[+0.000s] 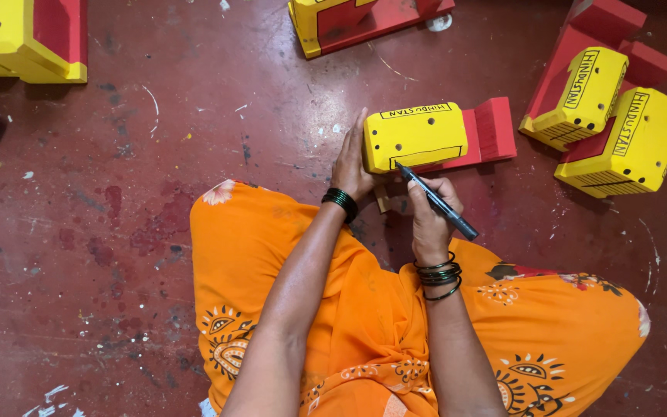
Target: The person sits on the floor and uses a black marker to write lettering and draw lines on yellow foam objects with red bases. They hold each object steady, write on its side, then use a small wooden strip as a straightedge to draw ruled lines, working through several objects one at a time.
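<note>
Hand-drawn black-outlined rectangular labels sat on three yellow-and-red painted wooden toy blocks: one on the middle block's (426, 137) top edge at twelve o'clock, two (running upright) on the paired blocks (607, 116) at two o'clock.

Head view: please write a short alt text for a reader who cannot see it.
Seen from above, a person's right hand holds a black marker against a yellow and red wooden toy, which the left hand steadies. Similar toys lie nearby on the dark red floor.

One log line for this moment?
left hand: steadies yellow-red toy block | right hand: holds black marker, tip at block | floor
</note>
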`<state>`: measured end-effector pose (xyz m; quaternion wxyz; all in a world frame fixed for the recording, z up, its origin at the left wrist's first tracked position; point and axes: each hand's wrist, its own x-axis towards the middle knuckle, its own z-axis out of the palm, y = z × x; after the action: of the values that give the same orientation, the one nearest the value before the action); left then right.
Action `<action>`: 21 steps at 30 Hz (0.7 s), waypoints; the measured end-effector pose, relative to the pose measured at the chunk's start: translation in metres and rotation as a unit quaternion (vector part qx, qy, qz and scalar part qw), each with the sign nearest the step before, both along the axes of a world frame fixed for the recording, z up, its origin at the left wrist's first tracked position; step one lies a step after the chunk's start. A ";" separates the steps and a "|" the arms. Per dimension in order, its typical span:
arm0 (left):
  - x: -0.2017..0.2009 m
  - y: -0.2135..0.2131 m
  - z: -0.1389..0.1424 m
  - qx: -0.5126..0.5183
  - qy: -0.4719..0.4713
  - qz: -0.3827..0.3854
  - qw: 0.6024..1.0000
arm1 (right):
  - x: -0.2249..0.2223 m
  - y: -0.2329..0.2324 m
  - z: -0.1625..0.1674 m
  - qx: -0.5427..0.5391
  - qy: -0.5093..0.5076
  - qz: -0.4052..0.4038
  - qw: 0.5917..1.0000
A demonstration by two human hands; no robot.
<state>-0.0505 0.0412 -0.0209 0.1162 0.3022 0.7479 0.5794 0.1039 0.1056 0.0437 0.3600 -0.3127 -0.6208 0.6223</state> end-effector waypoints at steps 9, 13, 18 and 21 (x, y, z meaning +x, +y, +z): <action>-0.001 0.000 0.007 -0.002 -0.002 -0.003 1.000 | 0.001 0.005 -0.004 -0.006 0.014 -0.017 1.000; 0.000 -0.002 0.006 0.003 -0.005 -0.003 1.000 | 0.001 0.006 -0.003 0.002 0.015 -0.017 1.000; 0.000 0.002 -0.001 -0.019 -0.014 0.002 1.000 | -0.001 0.005 -0.002 -0.013 0.018 -0.013 1.000; 0.001 0.001 -0.007 -0.011 -0.008 -0.001 1.000 | -0.001 0.005 -0.002 -0.013 0.022 -0.012 1.000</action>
<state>-0.0499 0.0423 -0.0282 0.1264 0.2964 0.7533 0.5734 0.1030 0.1107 0.0419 0.3771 -0.3109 -0.6008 0.6326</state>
